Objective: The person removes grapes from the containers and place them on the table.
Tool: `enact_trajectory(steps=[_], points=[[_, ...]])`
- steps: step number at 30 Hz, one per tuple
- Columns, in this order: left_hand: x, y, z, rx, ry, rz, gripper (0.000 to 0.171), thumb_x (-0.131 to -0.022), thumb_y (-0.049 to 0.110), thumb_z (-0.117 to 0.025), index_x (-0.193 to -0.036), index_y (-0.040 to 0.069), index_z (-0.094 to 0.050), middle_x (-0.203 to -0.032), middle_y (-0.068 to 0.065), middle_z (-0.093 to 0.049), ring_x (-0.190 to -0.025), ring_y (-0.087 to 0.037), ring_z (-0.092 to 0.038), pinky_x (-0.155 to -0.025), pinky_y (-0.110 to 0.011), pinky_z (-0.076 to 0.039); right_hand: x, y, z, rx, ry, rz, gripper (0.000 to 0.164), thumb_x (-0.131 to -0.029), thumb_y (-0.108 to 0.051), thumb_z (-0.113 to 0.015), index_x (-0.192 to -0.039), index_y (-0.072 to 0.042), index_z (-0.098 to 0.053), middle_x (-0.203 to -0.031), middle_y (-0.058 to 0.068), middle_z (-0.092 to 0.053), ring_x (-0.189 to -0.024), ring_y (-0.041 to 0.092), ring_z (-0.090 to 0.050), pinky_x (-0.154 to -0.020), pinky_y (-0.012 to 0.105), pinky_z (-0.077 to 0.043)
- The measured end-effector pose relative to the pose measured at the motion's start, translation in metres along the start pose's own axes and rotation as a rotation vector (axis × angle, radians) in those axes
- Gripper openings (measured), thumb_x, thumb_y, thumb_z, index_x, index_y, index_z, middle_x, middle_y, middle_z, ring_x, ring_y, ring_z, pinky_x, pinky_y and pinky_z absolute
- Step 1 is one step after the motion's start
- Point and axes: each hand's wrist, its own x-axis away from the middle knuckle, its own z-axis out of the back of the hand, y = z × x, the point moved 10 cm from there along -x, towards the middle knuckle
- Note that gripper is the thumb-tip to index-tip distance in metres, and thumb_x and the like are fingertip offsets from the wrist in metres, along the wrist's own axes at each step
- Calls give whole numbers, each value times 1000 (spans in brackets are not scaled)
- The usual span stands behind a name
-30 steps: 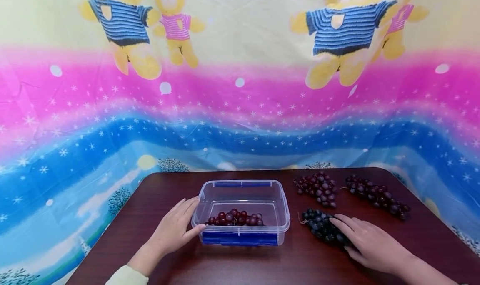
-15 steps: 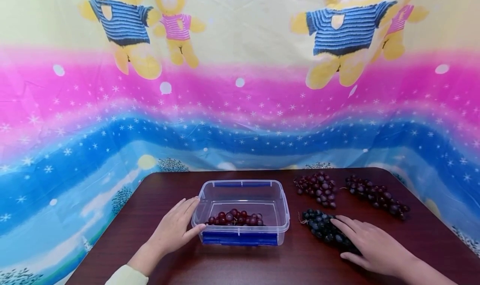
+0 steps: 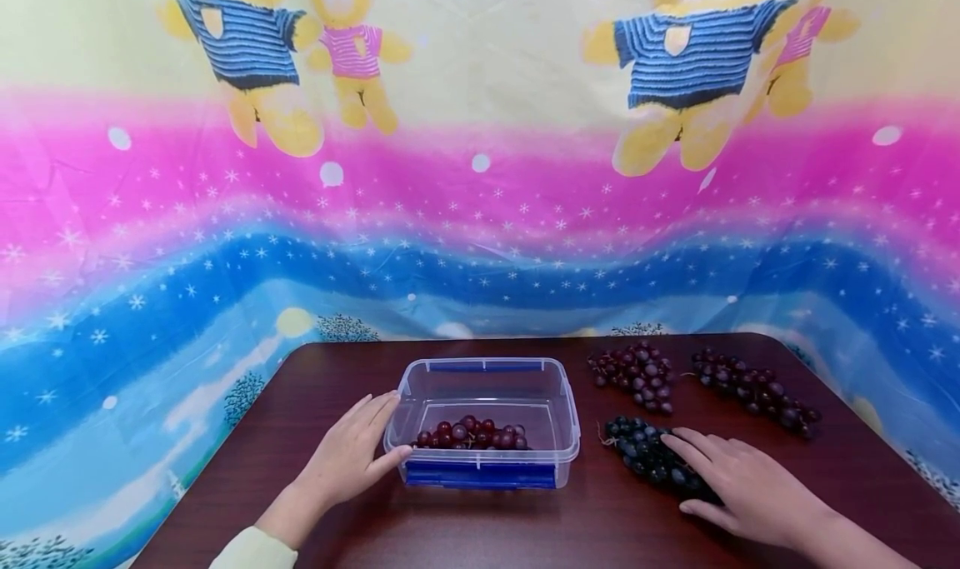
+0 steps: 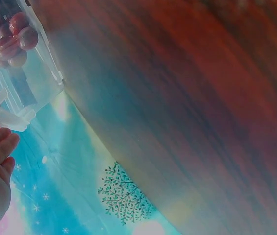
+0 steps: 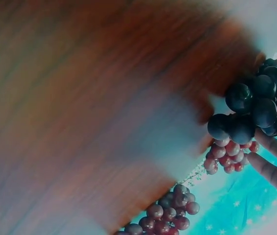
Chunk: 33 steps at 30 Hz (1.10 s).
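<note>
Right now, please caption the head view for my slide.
Left hand touches a clear rectangular plastic box of red grapes; right hand rests on black grapes.

Container (image 3: 480, 475) on the surface (image 3: 480, 536), grapes (image 3: 468, 434) inside
The left hand (image 3: 345, 456) is at its left side; to its right, the near bunch (image 3: 648, 452) lies partly under the right hand (image 3: 738, 481), behind it the back-left bunch (image 3: 637, 375) and back-right bunch (image 3: 753, 388).

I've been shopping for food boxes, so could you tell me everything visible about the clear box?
The clear box looks like rigid plastic: rectangular, with rounded corners, a rimmed top without a lid, and blue strips along its near and far sides. It stands upright on the dark reddish-brown table, with red grapes inside near the front. The left hand touches its left edge.
</note>
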Motion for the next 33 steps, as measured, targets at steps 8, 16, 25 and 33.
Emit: enact_trajectory(steps=[8, 16, 25, 33], points=[[0, 1, 1, -6, 20, -14, 70, -90, 50, -61, -132, -6, -55, -134, -18, -56, -126, -31, -50, -107, -49, -36, -1, 1, 2, 2, 0, -5, 71, -83, -54, -71, -136, -12, -54, -126, 4, -59, -101, 18, -64, -75, 42, -55], [0, 0, 0, -14, 22, -8, 70, -91, 50, -61, -133, -5, -55, -135, -17, -55, -127, -29, -50, -108, -47, -35, -2, 3, 2, 3, -19, -14, 69, -83, -54, -70, -136, -12, -54, -126, 3, -59, -102, 19, -63, -77, 43, -55], [0, 0, 0, -2, 14, -13, 70, -92, 51, -57, -133, -6, -54, -135, -18, -55, -126, -30, -50, -107, -49, -36, -5, 2, 6, 25, 3, 4, 69, -83, -51, -72, -136, -10, -54, -125, 3, -60, -103, 18, -63, -77, 41, -55], [0, 0, -1, -2, -6, 1, 70, -93, 51, -57, -134, -6, -54, -135, -18, -55, -128, -30, -49, -109, -48, -33, -9, 5, 12, 23, 31, -4, 69, -81, -49, -74, -135, -10, -55, -125, 4, -60, -104, 18, -63, -78, 41, -55]])
